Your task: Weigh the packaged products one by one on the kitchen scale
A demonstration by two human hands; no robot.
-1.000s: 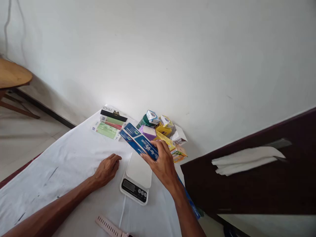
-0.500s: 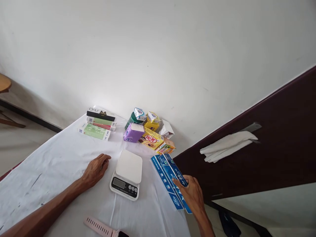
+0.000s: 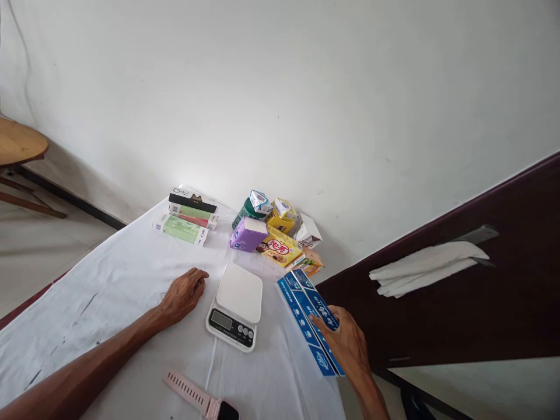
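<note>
Right hand point(image 3: 347, 341) at right edge of the white-clothed surface point(image 3: 131, 280), on a pair of long blue boxes point(image 3: 301, 315) lying side by side. Thumb lies over the upper face of the right-hand box; grip appears closed around it, though the far fingers are partly hidden. Left hand point(image 3: 184, 296) rests on the cloth, back upward, fingers relaxed and loosely bent, just left of the white scale point(image 3: 240, 297). Purple box point(image 3: 248, 234) and yellow box point(image 3: 280, 248) stand beyond the scale. Pink-strapped watch point(image 3: 190, 389) lies at near side.
</note>
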